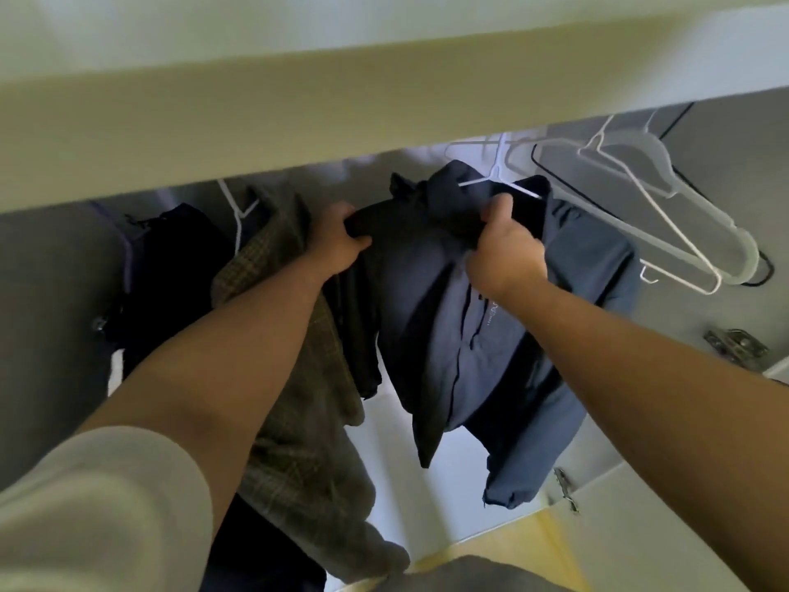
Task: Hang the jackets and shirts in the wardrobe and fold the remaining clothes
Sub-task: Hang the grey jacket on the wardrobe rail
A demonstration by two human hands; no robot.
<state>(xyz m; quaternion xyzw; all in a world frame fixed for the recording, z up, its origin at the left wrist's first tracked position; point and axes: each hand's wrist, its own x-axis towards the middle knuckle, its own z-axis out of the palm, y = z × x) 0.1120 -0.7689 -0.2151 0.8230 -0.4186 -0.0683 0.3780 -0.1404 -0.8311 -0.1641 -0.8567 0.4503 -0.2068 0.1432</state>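
A dark navy jacket (431, 318) hangs inside the wardrobe on a white hanger (497, 177), its sleeves drooping down. My left hand (337, 239) grips the jacket's left shoulder. My right hand (504, 249) grips the fabric near the collar, just under the hanger's bar. To the left hangs a brown plaid jacket (294, 399), partly behind my left forearm. A dark garment (179, 267) hangs further left.
Several bare hangers (666, 207), white, clear and black, hang at the right end of the rail. The wardrobe's top panel (256, 121) crosses the upper view. A door hinge (734, 343) sits on the right wall. The pale wardrobe floor (397, 472) shows below.
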